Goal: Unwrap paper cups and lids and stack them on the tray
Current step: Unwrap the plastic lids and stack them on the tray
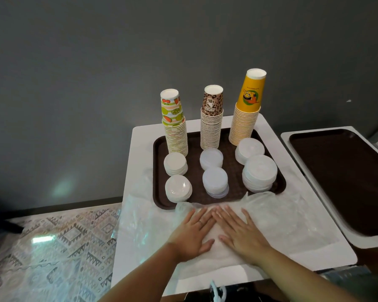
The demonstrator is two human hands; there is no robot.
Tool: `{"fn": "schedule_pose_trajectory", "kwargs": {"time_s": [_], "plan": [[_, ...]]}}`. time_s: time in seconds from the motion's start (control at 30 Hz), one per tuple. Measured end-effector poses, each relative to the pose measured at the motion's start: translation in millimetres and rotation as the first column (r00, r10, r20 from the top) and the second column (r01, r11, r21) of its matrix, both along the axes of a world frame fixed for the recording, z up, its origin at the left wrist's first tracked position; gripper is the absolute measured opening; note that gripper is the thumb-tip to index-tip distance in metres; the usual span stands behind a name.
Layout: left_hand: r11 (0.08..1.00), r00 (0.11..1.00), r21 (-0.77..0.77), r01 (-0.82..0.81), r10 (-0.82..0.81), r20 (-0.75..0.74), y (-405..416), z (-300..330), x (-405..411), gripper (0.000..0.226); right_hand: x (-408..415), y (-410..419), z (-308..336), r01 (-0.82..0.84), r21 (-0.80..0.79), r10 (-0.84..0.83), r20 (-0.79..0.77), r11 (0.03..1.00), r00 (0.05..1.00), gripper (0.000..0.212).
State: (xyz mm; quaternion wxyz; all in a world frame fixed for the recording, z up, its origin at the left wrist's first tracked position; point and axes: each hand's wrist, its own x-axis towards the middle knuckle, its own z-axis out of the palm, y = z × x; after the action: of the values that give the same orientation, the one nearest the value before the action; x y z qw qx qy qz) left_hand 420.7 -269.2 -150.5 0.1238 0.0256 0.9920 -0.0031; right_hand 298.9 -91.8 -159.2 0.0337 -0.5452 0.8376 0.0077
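With all three cup stacks and six lid piles already on the brown tray (pixel 156 149), the step in hand looks like flattening the leftover plastic wrap (pixel 277 216) on the white table (pixel 140 136), judged from both hands lying on it. Left hand (pixel 193 233) is flat, fingers straight, palm down on the wrap; right hand (pixel 238 231) same, fingers spread and straight, neither one gripping anything, fingertips nearly meeting near the tray's front edge. Fruit-print cup stack (pixel 175 127) stands back left, leopard-print cup stack (pixel 212 120) back middle, tall yellow cup stack (pixel 248 110) back right, all upside down. Lid piles sit in front of each: two white ones left (pixel 176 175), two clear ones middle (pixel 214 171), two bigger white ones right (pixel 255 166). To do it well, press outward from the centre with flat palms to push the air out, keep fingertips short of the tray rim so the front lid piles don't get nudged; the front middle pile already looks a bit skewed at its base. Wrap crumples up against the tray's front edge, so pulling it toward the body before folding seems safer than shoving forward. Loose film also hangs over the table's left side (pixel 131 219), gather that too. Second brown tray (pixel 345 179) sits to the right, separate; patterned floor (pixel 52 247) below
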Motion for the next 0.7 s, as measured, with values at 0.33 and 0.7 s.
{"fn": "schedule_pose_trajectory", "kwargs": {"time_s": [0.33, 0.7], "plan": [[0.995, 0.986, 0.084, -0.058, 0.070, -0.150, -2.9, -8.9, 11.8, 0.070, -19.1, 36.8, 7.0, 0.235, 0.043, -0.238, 0.089, 0.971, 0.967, 0.063], [0.982, 0.985, 0.136, -0.131, 0.145, -0.097, -14.7, -1.7, 22.0, 0.069, -38.2, 61.8, -7.5, 0.303, -0.044, -0.292, 0.164, 0.952, 0.942, 0.074]]}}
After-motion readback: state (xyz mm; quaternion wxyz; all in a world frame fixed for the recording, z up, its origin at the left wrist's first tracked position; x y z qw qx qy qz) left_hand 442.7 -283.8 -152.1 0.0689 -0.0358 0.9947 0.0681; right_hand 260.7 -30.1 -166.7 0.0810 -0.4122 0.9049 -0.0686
